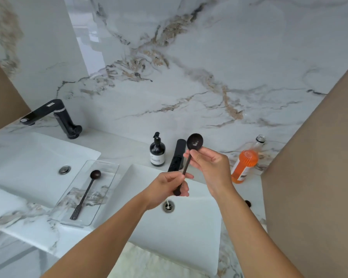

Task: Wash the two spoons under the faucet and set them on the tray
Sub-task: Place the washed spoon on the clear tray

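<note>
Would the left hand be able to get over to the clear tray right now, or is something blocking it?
Probably yes. The left hand is nearest the tray, with only bare sink rim between. But it grips the spoon that the right hand also holds, so the right must let go first.

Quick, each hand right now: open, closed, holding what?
Left hand: closed on the lower handle of the spoon.
Right hand: fingers pinch the same spoon just below its bowl.

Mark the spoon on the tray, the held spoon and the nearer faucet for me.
spoon on the tray (88,191): head view, mid-handle.
held spoon (194,141): head view, inside of the bowl.
nearer faucet (178,155): head view, top of the black spout.
</note>
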